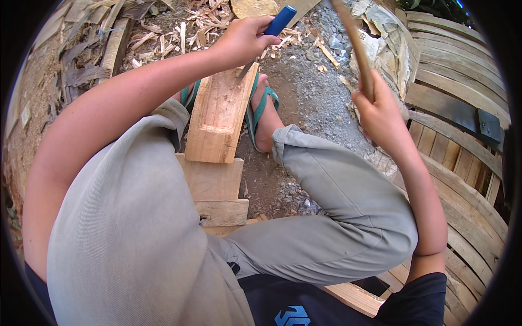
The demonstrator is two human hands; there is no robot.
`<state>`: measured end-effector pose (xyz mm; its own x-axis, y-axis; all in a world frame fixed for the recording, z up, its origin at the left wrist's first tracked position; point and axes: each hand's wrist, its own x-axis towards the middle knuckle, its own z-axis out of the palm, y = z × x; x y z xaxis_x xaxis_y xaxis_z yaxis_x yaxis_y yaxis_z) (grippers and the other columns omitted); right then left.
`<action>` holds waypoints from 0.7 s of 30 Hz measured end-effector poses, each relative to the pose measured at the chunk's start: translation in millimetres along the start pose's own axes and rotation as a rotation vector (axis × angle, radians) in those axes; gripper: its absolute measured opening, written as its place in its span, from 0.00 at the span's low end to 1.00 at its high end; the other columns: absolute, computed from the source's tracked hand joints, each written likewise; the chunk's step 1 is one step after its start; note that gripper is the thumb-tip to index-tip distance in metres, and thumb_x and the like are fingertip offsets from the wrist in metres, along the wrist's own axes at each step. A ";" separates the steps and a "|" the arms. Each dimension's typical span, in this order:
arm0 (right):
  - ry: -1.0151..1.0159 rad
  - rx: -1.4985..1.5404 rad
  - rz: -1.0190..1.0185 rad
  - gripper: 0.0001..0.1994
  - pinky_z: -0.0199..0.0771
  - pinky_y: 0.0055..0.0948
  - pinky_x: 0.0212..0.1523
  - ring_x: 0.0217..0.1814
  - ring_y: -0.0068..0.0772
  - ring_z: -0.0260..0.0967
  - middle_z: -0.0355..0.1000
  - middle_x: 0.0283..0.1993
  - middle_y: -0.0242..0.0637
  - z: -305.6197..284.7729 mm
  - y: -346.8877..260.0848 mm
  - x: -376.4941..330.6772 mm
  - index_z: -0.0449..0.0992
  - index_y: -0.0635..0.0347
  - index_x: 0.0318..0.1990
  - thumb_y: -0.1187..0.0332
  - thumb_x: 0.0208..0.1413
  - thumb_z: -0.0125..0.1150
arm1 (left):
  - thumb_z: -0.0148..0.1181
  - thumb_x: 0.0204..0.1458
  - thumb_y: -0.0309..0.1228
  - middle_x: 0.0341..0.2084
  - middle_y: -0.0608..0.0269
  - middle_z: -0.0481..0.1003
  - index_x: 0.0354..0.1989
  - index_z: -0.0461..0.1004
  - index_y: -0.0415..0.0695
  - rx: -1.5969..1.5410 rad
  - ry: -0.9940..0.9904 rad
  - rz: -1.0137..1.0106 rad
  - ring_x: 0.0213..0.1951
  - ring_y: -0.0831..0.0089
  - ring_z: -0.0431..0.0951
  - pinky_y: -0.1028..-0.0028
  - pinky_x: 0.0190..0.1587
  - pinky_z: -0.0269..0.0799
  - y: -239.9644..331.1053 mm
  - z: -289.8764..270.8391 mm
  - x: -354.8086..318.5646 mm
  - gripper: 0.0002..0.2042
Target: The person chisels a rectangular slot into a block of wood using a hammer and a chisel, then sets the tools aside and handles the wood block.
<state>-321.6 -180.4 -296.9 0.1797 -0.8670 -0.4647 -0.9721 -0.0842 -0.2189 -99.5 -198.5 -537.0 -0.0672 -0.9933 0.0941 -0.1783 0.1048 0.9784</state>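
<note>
My left hand (246,41) is closed around the blue handle of a chisel (281,20). Its metal blade slants down to the far part of a wooden block (197,138), which has a long hollow cut into its top face. The block lies between my feet, on top of other boards. My right hand (379,111) grips a wooden stick (356,43), raised to the right of the block and apart from the chisel. The stick's upper end runs out of the picture, so what it ends in is hidden.
Wood shavings (204,24) lie scattered beyond the block. Boards (215,182) are stacked under its near end. My sandalled foot (265,117) stands close on its right. Slatted wooden panels (457,70) line the right side, near a torn sack (389,32). Scrap wood (117,46) lies at the left.
</note>
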 end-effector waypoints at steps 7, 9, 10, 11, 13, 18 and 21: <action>0.019 0.142 0.170 0.11 0.67 0.34 0.33 0.31 0.28 0.65 0.67 0.30 0.37 -12.2 -13.7 3.9 0.68 0.64 0.47 0.69 0.63 0.61 | 0.68 0.59 0.36 0.34 0.53 0.84 0.50 0.79 0.39 0.023 0.045 0.019 0.34 0.71 0.83 0.68 0.39 0.75 -18.2 -0.6 2.7 0.16; 0.066 0.176 0.183 0.12 0.67 0.34 0.34 0.31 0.29 0.65 0.66 0.29 0.37 -12.0 -15.2 5.0 0.68 0.64 0.48 0.68 0.64 0.60 | 0.68 0.59 0.36 0.34 0.52 0.84 0.51 0.78 0.39 0.012 0.024 0.030 0.34 0.70 0.83 0.68 0.39 0.75 -18.7 -0.4 5.0 0.17; 0.043 0.117 0.123 0.11 0.67 0.34 0.34 0.32 0.29 0.66 0.66 0.29 0.37 -8.0 -12.3 4.4 0.68 0.64 0.47 0.68 0.64 0.60 | 0.68 0.59 0.36 0.34 0.52 0.84 0.52 0.78 0.39 0.007 0.015 0.035 0.34 0.70 0.83 0.68 0.40 0.75 -18.9 -0.6 5.5 0.17; 0.020 0.059 0.072 0.11 0.67 0.34 0.34 0.32 0.30 0.66 0.66 0.29 0.38 -1.9 -3.9 3.9 0.68 0.64 0.47 0.68 0.63 0.60 | 0.68 0.59 0.35 0.38 0.51 0.83 0.55 0.76 0.37 0.019 -0.038 -0.007 0.40 0.68 0.83 0.67 0.45 0.76 -10.1 0.4 6.1 0.20; -0.056 -0.123 -0.053 0.10 0.68 0.36 0.36 0.32 0.32 0.67 0.67 0.30 0.39 -2.6 4.1 4.2 0.70 0.64 0.45 0.69 0.63 0.60 | 0.67 0.59 0.32 0.46 0.50 0.83 0.62 0.72 0.34 0.046 -0.148 -0.092 0.52 0.66 0.83 0.67 0.55 0.78 15.9 -0.7 4.4 0.24; 0.055 0.046 0.049 0.08 0.68 0.37 0.37 0.33 0.32 0.67 0.68 0.31 0.41 -8.4 -11.9 3.5 0.69 0.64 0.44 0.70 0.63 0.59 | 0.69 0.58 0.32 0.46 0.48 0.83 0.60 0.73 0.33 0.038 -0.096 -0.068 0.51 0.65 0.84 0.67 0.54 0.78 11.2 -7.1 -2.1 0.24; 0.069 0.003 -0.021 0.09 0.68 0.38 0.38 0.33 0.35 0.67 0.68 0.31 0.41 -1.4 -0.6 0.9 0.68 0.64 0.45 0.71 0.63 0.59 | 0.69 0.57 0.32 0.46 0.46 0.83 0.60 0.73 0.32 0.062 -0.122 -0.076 0.51 0.64 0.84 0.67 0.54 0.78 12.0 -8.0 1.1 0.25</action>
<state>-321.1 -181.8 -295.9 0.1894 -0.8970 -0.3993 -0.9677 -0.1017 -0.2306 -93.8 -198.8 -523.6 -0.1690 -0.9856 -0.0065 -0.2476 0.0361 0.9682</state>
